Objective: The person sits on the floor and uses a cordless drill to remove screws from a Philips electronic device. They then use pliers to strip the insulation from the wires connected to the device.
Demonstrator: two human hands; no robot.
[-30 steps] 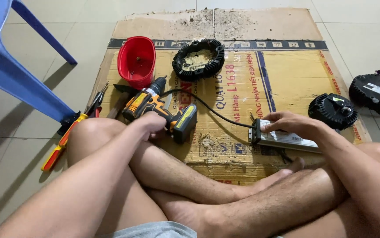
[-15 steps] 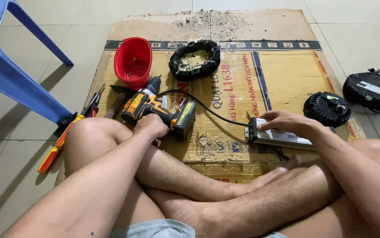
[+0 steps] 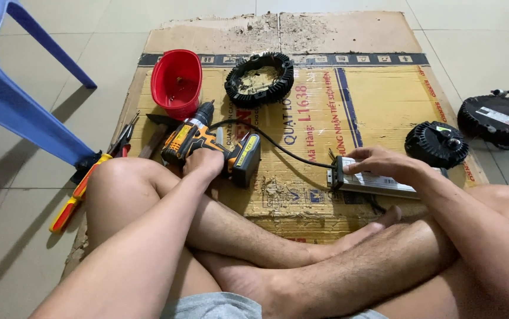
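I sit cross-legged on a flattened cardboard sheet (image 3: 378,100). My left hand (image 3: 204,162) is closed around the handle of an orange and black cordless drill (image 3: 186,136) lying on the cardboard, its battery (image 3: 245,158) pointing right. My right hand (image 3: 378,162) rests on top of a flat grey metal driver box (image 3: 378,183), fingers spread over it. A black cable (image 3: 278,145) runs from the box toward the drill.
A red plastic cup (image 3: 176,82) and a black finned ring (image 3: 259,78) lie at the back. Two black round lamp housings (image 3: 436,143) (image 3: 499,120) sit at the right. Pliers and an orange screwdriver (image 3: 89,177) lie left, beside a blue plastic chair (image 3: 12,100).
The view has shifted slightly. My left hand has settled more firmly on the drill's handle; my right hand stays on the grey box.
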